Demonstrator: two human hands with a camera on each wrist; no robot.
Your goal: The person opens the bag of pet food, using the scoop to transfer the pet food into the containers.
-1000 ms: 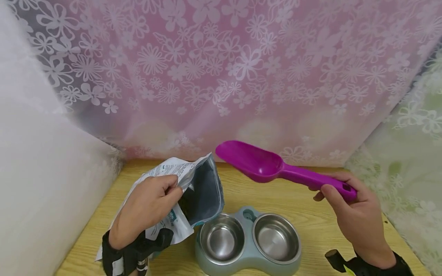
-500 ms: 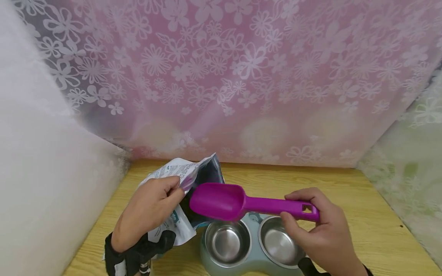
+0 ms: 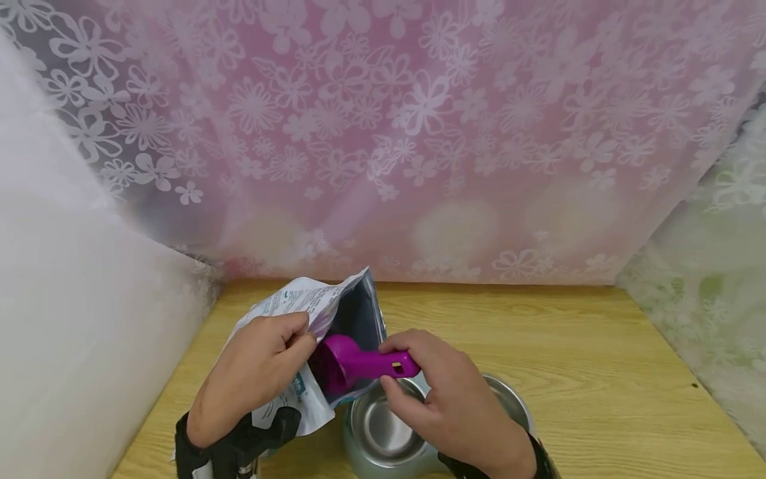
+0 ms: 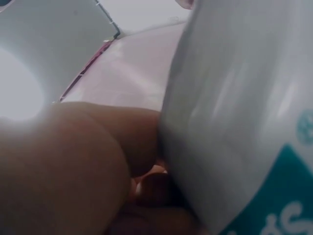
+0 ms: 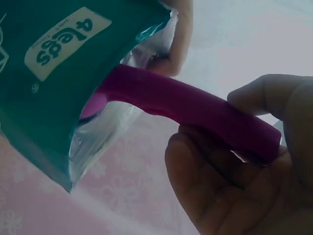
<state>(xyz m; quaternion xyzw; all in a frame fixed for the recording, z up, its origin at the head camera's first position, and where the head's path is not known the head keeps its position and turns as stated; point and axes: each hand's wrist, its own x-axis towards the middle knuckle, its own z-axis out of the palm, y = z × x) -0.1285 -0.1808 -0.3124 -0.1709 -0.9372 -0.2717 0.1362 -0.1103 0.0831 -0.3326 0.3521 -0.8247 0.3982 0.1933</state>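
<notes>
Partly inside bag (image 3: 323, 301), purple scoop (image 3: 360, 364)

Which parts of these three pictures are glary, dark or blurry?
Head view: fairly even light, with shine on the steel bowl; left wrist view: white glare at the left edge, the left hand dark, the bag blurry; right wrist view: the right hand in shadow, the upper right pale and washed out.

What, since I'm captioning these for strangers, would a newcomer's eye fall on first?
Probably the magenta scoop, its head in the open bag and its handle in the right grip. Next, the pink flowered backdrop across the head view's upper part, then, lower in that view, a metal bowl.
</notes>
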